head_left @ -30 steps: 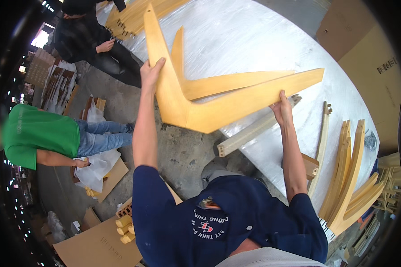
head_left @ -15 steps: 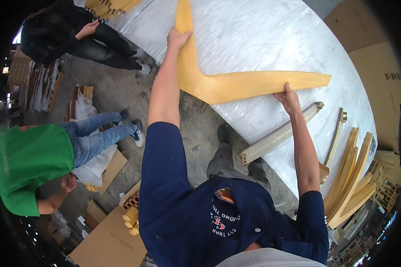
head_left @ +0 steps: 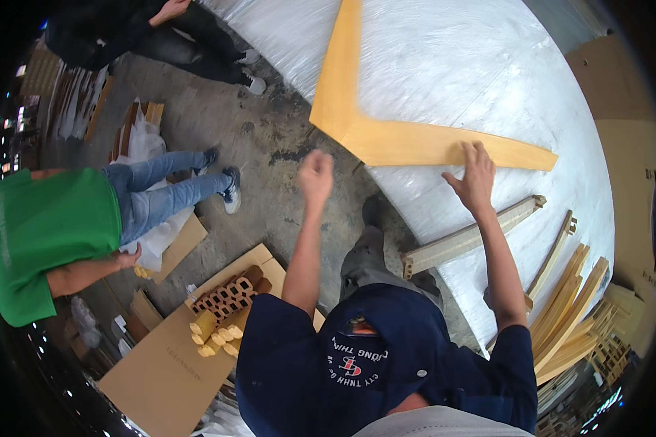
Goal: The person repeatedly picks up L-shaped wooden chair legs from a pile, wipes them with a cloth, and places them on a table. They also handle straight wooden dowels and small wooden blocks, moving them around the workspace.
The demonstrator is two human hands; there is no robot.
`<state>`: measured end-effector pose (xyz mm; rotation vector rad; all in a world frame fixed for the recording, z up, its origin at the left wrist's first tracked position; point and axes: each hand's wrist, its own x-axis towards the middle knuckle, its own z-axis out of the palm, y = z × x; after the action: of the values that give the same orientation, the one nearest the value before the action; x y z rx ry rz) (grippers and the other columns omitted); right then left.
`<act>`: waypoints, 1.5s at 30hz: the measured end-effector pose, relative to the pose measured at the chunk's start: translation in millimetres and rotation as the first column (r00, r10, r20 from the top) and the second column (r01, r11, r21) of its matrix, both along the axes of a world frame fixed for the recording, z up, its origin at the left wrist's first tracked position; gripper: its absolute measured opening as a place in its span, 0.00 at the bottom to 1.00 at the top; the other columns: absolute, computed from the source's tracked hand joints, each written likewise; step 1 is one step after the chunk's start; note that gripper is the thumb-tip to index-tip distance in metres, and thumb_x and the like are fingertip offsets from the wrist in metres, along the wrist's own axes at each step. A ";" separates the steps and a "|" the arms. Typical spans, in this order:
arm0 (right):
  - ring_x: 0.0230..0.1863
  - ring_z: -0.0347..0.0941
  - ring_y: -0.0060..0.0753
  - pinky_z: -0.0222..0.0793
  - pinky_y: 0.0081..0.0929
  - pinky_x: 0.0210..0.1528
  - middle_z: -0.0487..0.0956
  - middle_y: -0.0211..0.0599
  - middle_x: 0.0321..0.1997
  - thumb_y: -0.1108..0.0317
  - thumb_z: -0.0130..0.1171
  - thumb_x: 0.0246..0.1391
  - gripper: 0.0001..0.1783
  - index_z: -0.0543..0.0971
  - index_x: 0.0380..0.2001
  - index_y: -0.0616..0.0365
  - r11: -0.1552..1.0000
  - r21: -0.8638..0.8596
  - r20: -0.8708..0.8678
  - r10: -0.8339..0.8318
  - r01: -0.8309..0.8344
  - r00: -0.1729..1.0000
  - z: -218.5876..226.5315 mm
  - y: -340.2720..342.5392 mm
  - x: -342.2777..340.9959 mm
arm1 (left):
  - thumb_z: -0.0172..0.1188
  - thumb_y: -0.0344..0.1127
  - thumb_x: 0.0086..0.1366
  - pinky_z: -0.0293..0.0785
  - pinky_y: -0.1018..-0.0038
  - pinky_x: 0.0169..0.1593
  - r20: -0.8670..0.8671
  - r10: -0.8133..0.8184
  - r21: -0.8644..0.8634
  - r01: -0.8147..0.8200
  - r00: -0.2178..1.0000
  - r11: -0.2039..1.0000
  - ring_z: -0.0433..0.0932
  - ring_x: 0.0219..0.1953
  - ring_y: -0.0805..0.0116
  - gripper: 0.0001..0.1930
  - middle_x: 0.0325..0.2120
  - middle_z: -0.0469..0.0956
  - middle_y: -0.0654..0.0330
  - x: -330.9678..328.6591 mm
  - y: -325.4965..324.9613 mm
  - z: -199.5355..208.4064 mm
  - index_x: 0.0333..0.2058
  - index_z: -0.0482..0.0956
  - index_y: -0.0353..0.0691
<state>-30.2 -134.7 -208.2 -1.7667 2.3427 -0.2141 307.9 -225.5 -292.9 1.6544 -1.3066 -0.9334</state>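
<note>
A V-shaped pale wooden piece [head_left: 415, 142] lies on the plastic-covered table [head_left: 459, 65], one arm running away from me and the other to the right. My right hand [head_left: 475, 178] is at the near edge of the right-hand arm, fingers stretched over the wood and thumb apart, not gripping it. Off the table's edge, over the floor, my left hand [head_left: 315, 177] is clear of the wood. Motion blurs its fingers, which look partly curled; I see nothing in it.
A greyish wooden bar [head_left: 474, 237] crosses the table edge. Curved wooden slats [head_left: 572, 320] stand on the right. At lower left, a cardboard box [head_left: 175, 371] bears yellow blocks [head_left: 215, 335] and hollow brown pieces [head_left: 229, 295]. A person in green [head_left: 58, 233] and one in black stand left.
My left hand has let go of the wooden piece's far arm and drawn back toward me. The right hand has opened from its edge grip. The piece now rests on the table.
</note>
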 end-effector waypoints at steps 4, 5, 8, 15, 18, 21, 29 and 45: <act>0.72 0.50 0.56 0.47 0.68 0.67 0.56 0.53 0.70 0.60 0.78 0.34 0.60 0.54 0.70 0.51 0.967 0.108 -0.093 0.240 -0.230 0.966 -13.2 -44.0 11.7 | 0.63 0.44 0.63 0.76 0.64 0.45 0.026 -0.298 0.198 0.287 0.954 0.937 0.82 0.41 0.54 0.22 0.39 0.81 0.43 -43.5 29.0 24.1 0.46 0.79 0.29; 0.73 0.48 0.56 0.45 0.71 0.67 0.55 0.53 0.71 0.60 0.78 0.34 0.62 0.52 0.71 0.50 0.963 0.135 -0.097 0.245 -0.231 0.965 -14.4 -47.1 9.6 | 0.63 0.45 0.62 0.76 0.63 0.46 0.035 -0.368 0.198 0.355 0.929 0.914 0.82 0.42 0.53 0.23 0.40 0.81 0.42 -53.1 31.6 26.7 0.46 0.79 0.29; 0.74 0.46 0.58 0.43 0.69 0.68 0.53 0.55 0.72 0.59 0.78 0.34 0.61 0.53 0.71 0.48 0.967 0.063 0.006 0.246 -0.246 0.969 -30.7 -30.9 -2.1 | 0.63 0.42 0.60 0.75 0.60 0.50 0.127 -0.434 0.237 0.398 0.892 0.886 0.79 0.46 0.47 0.23 0.44 0.79 0.40 -56.0 30.6 25.0 0.48 0.78 0.29; 0.63 0.63 0.60 0.61 0.47 0.63 0.66 0.55 0.63 0.57 0.69 0.48 0.36 0.70 0.58 0.59 0.917 -0.239 0.344 -0.228 0.320 0.911 25.3 155.2 -89.3 | 0.63 0.36 0.60 0.71 0.57 0.54 0.568 -0.474 0.107 0.511 0.672 0.853 0.75 0.51 0.41 0.23 0.49 0.75 0.39 -47.1 82.6 45.3 0.51 0.75 0.27; 0.56 0.71 0.56 0.65 0.42 0.60 0.75 0.55 0.53 0.63 0.69 0.49 0.28 0.73 0.52 0.63 0.623 -0.503 0.176 -0.605 0.599 0.776 23.4 318.2 -183.3 | 0.62 0.33 0.60 0.72 0.59 0.52 0.590 -0.557 0.034 0.671 0.585 0.741 0.75 0.48 0.43 0.21 0.48 0.75 0.41 -92.2 121.5 85.5 0.50 0.74 0.27; 0.52 0.73 0.55 0.67 0.42 0.56 0.77 0.53 0.50 0.63 0.69 0.48 0.29 0.73 0.52 0.62 0.419 -0.632 -0.064 -0.867 0.652 0.495 76.8 475.6 -251.6 | 0.62 0.30 0.60 0.73 0.61 0.50 0.543 -0.665 -0.024 0.801 0.513 0.598 0.76 0.46 0.45 0.20 0.47 0.75 0.42 -177.0 171.7 111.0 0.49 0.74 0.27; 0.62 0.67 0.56 0.63 0.46 0.62 0.71 0.60 0.59 0.40 0.71 0.36 0.53 0.66 0.60 0.64 0.402 -0.072 0.014 -0.915 0.913 0.404 83.1 710.0 -319.1 | 0.63 0.29 0.60 0.75 0.66 0.45 0.078 -0.991 -0.170 0.981 0.107 0.092 0.79 0.45 0.59 0.19 0.47 0.77 0.50 -438.8 421.5 154.7 0.50 0.76 0.34; 0.56 0.75 0.55 0.72 0.50 0.55 0.76 0.56 0.57 0.44 0.68 0.36 0.57 0.57 0.69 0.52 -0.351 -0.019 0.039 -0.936 0.936 -0.350 79.0 950.1 -440.8 | 0.61 0.55 0.62 0.81 0.63 0.34 -0.458 -0.883 0.304 0.916 -0.101 -0.262 0.81 0.41 0.62 0.34 0.45 0.78 0.50 -632.6 661.6 161.5 0.54 0.72 0.29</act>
<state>-471.0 815.3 -129.2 0.9776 2.9789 -0.4496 -324.7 436.1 -131.4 0.4317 -2.4728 -2.5039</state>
